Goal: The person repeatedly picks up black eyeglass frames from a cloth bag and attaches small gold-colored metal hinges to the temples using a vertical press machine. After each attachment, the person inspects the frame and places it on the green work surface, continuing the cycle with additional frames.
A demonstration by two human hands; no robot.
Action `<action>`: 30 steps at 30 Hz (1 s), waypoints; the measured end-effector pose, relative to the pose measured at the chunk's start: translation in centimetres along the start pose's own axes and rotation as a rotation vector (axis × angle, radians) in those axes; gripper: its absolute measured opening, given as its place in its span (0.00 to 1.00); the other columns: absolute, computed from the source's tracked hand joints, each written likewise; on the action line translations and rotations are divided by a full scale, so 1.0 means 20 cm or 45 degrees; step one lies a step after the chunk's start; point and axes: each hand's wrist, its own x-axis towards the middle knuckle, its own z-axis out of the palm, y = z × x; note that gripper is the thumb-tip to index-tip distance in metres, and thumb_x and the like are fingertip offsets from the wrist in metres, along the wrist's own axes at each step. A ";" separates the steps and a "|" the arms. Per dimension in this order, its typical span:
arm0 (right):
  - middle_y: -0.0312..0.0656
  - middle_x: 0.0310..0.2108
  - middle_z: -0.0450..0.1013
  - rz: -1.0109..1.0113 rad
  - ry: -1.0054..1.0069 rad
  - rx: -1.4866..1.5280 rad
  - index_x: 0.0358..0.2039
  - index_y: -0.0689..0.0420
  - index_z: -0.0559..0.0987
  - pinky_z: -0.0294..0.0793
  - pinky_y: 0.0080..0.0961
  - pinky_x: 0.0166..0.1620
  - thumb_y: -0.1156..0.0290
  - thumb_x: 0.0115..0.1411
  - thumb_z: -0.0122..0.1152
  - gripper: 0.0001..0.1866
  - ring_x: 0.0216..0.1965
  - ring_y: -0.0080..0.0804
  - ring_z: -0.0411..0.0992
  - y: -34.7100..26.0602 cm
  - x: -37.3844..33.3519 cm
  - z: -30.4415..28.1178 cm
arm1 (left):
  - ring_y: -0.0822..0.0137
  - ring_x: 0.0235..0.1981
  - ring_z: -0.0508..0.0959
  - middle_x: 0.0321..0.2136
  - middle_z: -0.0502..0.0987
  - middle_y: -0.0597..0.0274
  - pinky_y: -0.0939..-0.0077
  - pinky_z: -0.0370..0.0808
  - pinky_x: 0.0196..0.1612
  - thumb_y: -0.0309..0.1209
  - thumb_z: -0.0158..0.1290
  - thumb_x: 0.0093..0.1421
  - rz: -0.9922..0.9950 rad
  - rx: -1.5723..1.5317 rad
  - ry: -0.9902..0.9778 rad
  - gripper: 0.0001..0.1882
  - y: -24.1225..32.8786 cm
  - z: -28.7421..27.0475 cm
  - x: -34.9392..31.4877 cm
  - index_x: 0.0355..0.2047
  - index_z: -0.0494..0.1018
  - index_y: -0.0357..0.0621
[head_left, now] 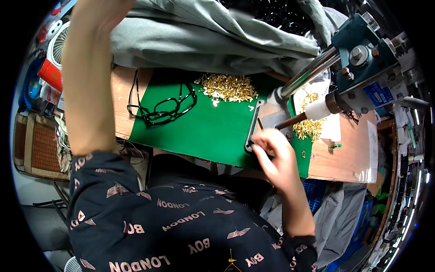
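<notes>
My right hand is at the metal base of a bench press, thumb and fingers closed in a pinch. A small dark bit shows at the fingertips, too little to name. A brown rod with a white collar points down at the base just beyond this hand. My left arm reaches up and forward, and my left hand is cut off by the top edge, fingers out of sight. On the green mat lie black eyeglass frames, left of the press. Small gold-coloured metal pieces are heaped behind.
The press's teal head and chrome column lean in from the right. More gold-coloured pieces lie on white paper beside it. Grey cloth runs along the back, with shiny black items beyond. A fan stands at left.
</notes>
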 end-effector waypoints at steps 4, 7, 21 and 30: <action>0.49 0.31 0.69 -0.340 -0.027 -0.393 0.32 0.61 0.71 0.69 0.35 0.38 0.78 0.49 0.58 0.09 0.34 0.48 0.69 0.14 0.30 0.19 | 0.68 0.47 0.73 0.46 0.72 0.55 0.77 0.67 0.49 0.39 0.39 0.65 -0.166 0.105 -0.254 0.24 -0.22 -0.40 -0.19 0.56 0.60 0.38; 0.50 0.30 0.69 -0.192 -0.107 -0.445 0.32 0.61 0.72 0.69 0.35 0.37 0.73 0.49 0.61 0.10 0.34 0.46 0.70 0.17 0.45 0.32 | 0.78 0.19 0.70 0.31 0.74 0.59 0.87 0.65 0.20 0.46 0.47 0.60 -0.570 -0.178 -0.290 0.30 -0.14 -0.55 -0.43 0.56 0.61 0.37; 0.44 0.27 0.71 -0.132 0.069 -0.155 0.28 0.63 0.73 0.72 0.22 0.35 0.80 0.49 0.56 0.05 0.30 0.30 0.72 -0.01 0.43 0.25 | 0.58 0.34 0.79 0.37 0.76 0.46 0.71 0.76 0.35 0.17 0.53 0.52 -0.270 -0.784 -0.125 0.31 0.02 0.02 -0.91 0.57 0.57 0.37; 0.44 0.31 0.72 0.008 0.396 0.439 0.31 0.65 0.76 0.72 0.22 0.40 0.86 0.48 0.59 0.08 0.34 0.31 0.73 -0.22 -0.03 0.08 | 0.65 0.39 0.78 0.37 0.75 0.52 0.76 0.74 0.43 0.14 0.49 0.52 -0.432 -0.505 -0.467 0.21 0.05 0.43 -0.88 0.48 0.64 0.32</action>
